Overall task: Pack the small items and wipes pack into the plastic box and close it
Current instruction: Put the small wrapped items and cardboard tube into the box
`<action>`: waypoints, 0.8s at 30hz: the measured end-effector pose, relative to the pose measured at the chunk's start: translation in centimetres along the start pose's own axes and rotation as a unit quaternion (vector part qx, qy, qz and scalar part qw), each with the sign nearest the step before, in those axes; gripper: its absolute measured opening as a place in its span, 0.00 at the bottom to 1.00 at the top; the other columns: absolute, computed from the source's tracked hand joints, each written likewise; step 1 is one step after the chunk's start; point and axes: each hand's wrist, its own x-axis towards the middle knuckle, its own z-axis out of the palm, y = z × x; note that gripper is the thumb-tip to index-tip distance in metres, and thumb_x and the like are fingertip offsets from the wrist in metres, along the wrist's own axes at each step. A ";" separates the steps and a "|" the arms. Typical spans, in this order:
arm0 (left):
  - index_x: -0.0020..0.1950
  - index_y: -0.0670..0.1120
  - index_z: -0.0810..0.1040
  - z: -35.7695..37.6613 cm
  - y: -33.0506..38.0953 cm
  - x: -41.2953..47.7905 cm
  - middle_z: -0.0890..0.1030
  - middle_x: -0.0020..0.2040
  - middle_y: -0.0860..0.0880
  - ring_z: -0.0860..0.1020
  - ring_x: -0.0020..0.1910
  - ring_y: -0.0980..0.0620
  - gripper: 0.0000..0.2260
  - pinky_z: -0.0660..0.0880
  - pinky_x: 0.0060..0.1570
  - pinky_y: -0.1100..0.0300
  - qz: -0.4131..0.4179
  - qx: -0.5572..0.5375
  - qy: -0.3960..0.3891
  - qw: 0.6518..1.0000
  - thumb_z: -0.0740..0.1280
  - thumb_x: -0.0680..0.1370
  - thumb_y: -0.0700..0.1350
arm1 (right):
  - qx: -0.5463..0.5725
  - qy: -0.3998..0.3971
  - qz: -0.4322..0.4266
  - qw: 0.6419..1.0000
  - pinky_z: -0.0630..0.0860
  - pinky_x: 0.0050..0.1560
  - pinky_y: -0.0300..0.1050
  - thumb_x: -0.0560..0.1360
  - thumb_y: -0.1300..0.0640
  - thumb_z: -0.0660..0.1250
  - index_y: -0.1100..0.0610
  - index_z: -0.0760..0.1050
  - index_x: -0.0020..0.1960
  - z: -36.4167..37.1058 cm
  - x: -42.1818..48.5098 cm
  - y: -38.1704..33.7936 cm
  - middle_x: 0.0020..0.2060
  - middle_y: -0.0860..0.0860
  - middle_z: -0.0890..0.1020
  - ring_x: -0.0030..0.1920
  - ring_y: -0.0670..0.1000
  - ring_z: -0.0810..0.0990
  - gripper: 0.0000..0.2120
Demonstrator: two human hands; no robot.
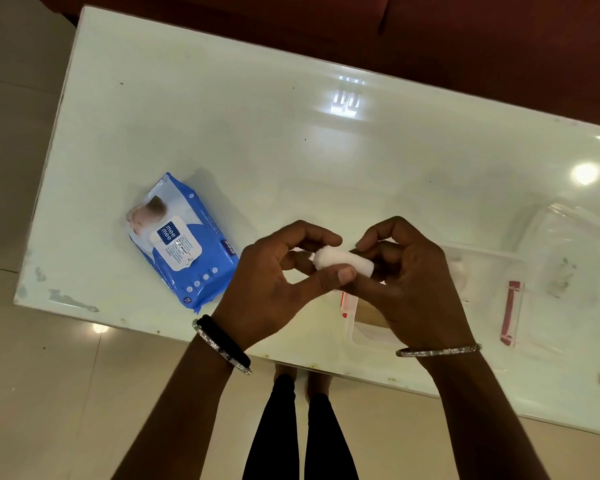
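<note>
Both hands hold a small white roll (343, 260), like gauze, above the table's front edge. My left hand (274, 289) pinches its left end between thumb and fingers. My right hand (413, 282) grips its right end. A blue and white wipes pack (184, 240) lies flat on the table to the left of my hands. The clear plastic box (482, 292) with red clasps stands open under and right of my right hand, partly hidden by it. Its clear lid (568, 244) lies further right.
The white glossy table (257, 133) runs from upper left to lower right, with its front edge near my wrists. A dark red sofa (465, 36) stands behind it. Beige floor tiles and my legs show below the edge.
</note>
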 end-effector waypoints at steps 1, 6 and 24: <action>0.53 0.52 0.81 0.1 -0.1 0.0 0.84 0.47 0.53 0.85 0.44 0.53 0.18 0.81 0.45 0.63 -0.015 -0.031 0.003 0.999 0.73 0.67 0.57 | -0.003 0.007 -0.010 1.000 0.79 0.34 0.44 0.65 0.53 0.80 0.51 0.75 0.44 0.0 -0.1 0.1 0.35 0.52 0.85 0.34 0.54 0.82 0.15; 0.48 0.52 0.84 0.8 0.0 -0.6 0.86 0.45 0.52 0.85 0.42 0.55 0.14 0.80 0.42 0.66 -0.053 -0.161 0.019 0.985 0.74 0.65 0.54 | 0.090 -0.010 -0.013 0.996 0.81 0.38 0.52 0.62 0.57 0.83 0.52 0.78 0.45 -0.2 -0.5 0.4 0.41 0.52 0.84 0.39 0.58 0.82 0.17; 0.56 0.44 0.82 1.3 -0.1 -1.6 0.85 0.49 0.41 0.86 0.46 0.44 0.20 0.82 0.41 0.58 -0.154 -0.291 0.029 0.944 0.75 0.65 0.48 | 0.252 -0.057 0.057 0.964 0.83 0.47 0.46 0.66 0.61 0.75 0.57 0.83 0.52 -0.2 -1.1 1.3 0.50 0.57 0.87 0.46 0.56 0.87 0.14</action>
